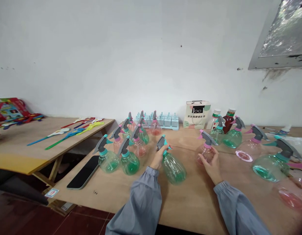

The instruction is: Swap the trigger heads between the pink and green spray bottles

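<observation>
My left hand (159, 156) is closed around the neck of a green spray bottle (174, 168), which tilts with its grey and teal trigger head toward the upper left. To the right, my right hand (212, 164) grips the body of a pink spray bottle (202, 153) with a grey and pink head. That bottle stands nearly upright; whether its base touches the table cannot be told. Left of my left hand, several green and pink spray bottles (130, 163) stand in a group. More spray bottles, among them a green one (270, 168), are on the right.
A black phone (83, 173) lies near the table's left edge. At the wall are a light-blue mould tray (169, 121), a paper bag (196, 116) and a dark red bottle (229, 122). On a separate left table (19, 143) lie colourful hand-shaped sticks (65, 137).
</observation>
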`<state>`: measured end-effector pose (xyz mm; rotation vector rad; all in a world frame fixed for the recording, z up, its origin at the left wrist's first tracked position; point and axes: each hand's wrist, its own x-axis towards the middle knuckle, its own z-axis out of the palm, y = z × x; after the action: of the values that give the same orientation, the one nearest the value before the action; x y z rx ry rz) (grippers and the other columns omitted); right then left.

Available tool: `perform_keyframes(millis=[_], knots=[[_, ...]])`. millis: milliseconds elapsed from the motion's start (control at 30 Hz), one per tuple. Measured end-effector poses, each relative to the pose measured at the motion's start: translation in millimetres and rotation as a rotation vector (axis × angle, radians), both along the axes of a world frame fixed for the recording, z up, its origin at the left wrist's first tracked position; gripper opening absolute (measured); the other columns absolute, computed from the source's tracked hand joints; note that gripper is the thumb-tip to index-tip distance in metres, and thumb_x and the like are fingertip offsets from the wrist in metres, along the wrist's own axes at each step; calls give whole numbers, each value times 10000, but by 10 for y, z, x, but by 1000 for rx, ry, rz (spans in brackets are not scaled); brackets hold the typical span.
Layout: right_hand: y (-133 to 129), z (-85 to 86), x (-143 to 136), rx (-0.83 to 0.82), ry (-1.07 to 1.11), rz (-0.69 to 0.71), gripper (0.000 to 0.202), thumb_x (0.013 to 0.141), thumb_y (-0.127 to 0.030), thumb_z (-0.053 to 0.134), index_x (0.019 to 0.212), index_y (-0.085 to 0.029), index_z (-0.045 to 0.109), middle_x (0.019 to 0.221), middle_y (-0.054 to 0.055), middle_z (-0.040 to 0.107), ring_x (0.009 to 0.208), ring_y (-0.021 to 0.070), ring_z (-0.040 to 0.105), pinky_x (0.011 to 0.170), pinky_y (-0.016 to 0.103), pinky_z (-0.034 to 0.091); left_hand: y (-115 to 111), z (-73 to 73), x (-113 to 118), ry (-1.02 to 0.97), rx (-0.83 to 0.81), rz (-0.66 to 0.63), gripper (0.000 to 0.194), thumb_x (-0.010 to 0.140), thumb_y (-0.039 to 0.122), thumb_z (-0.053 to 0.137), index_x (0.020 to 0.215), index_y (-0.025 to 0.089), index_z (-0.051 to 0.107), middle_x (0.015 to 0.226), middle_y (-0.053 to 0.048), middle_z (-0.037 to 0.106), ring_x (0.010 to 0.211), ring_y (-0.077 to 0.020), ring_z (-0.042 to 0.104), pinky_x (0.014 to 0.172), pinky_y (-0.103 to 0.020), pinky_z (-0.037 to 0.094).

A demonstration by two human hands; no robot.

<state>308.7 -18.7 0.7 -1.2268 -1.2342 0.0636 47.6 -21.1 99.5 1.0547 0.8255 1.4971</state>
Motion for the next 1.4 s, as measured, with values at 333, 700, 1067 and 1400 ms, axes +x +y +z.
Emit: perform_keyframes(millis=[333, 700, 1067, 1400], knots=[[-31, 54, -3, -9, -4, -1, 823, 750, -593, 717, 1378, -161, 405, 1330, 185, 523, 1224, 323, 535, 1048, 542, 428, 11, -31, 60, -1, 7, 11, 276, 608, 460, 728, 695, 212, 645, 719, -29, 679, 749, -172, 626, 745, -296, 462], [-48, 86, 1, -17, -4, 8, 828, 738, -599, 720, 1366, -156, 410, 1340, 190, 516, 1234, 330, 526, 1053, 542, 422, -13, -51, 57, 18, 72, -26, 349, 715, 536, 676, 764, 190, 685, 816, -51, 717, 829, -176, 654, 773, -284, 456], [-43, 84, 6, -13, -19, 26, 811, 749, -587, 718, 1365, -162, 407, 1348, 189, 517, 1243, 327, 522, 1058, 547, 421, -45, 4, 36, 29, 156, 23, 375, 718, 581, 671, 770, 210, 667, 858, -56, 727, 919, -207, 679, 863, -321, 479], [-38, 79, -1, -3, -3, 26, 814, 742, -587, 728, 1360, -160, 415, 1332, 185, 526, 1230, 326, 532, 1057, 549, 420, -7, 8, 0, 60, 110, 157, 349, 684, 551, 741, 654, 216, 649, 737, -26, 678, 761, -171, 622, 803, -301, 492]])
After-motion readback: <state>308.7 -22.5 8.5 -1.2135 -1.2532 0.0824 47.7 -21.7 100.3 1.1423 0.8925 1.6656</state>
